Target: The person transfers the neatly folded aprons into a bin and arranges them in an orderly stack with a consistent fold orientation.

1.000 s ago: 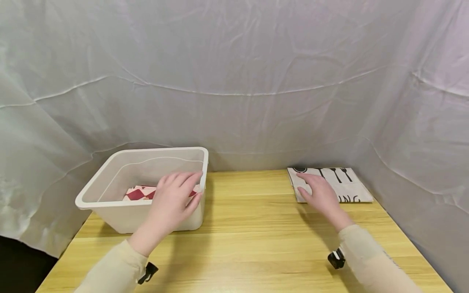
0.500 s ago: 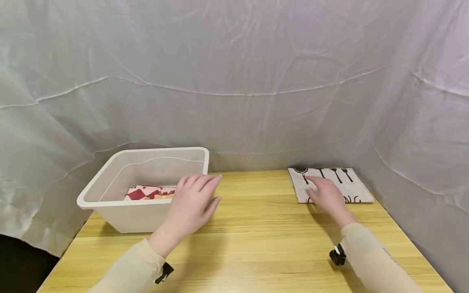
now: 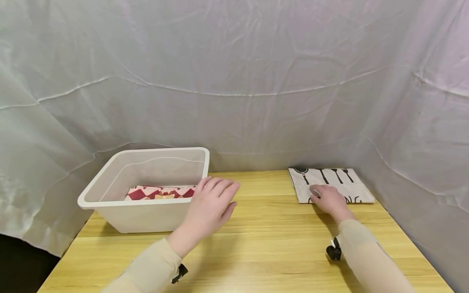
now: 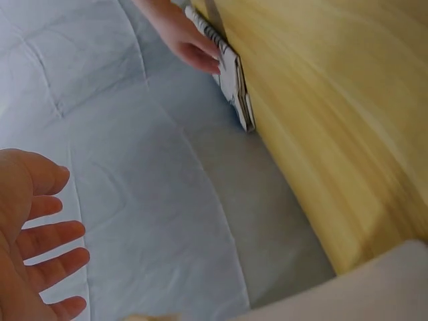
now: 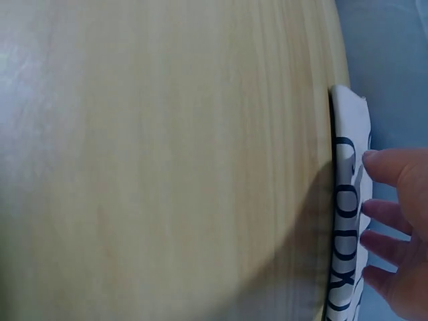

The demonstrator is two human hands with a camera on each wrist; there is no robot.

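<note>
A red-patterned folded cloth [image 3: 161, 192] already lies inside the white plastic bin [image 3: 110, 185]. Right of the bin, the right hand [image 3: 327, 200] rests relaxed fingers on the cutlery-print cloth [image 3: 349, 187], not yet lifted; the left hand [image 3: 210, 205] hovers empty, fingers spread.

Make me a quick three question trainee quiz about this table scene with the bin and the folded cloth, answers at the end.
1. True or false: the right hand rests on the folded cutlery-print cloth.
2. What lies inside the white bin? A) a red patterned cloth B) a spoon C) a book
3. Fill in: the left hand hovers over the wooden ____ just right of the bin, holding nothing.

Key:
1. True
2. A, the red patterned cloth
3. table
</note>
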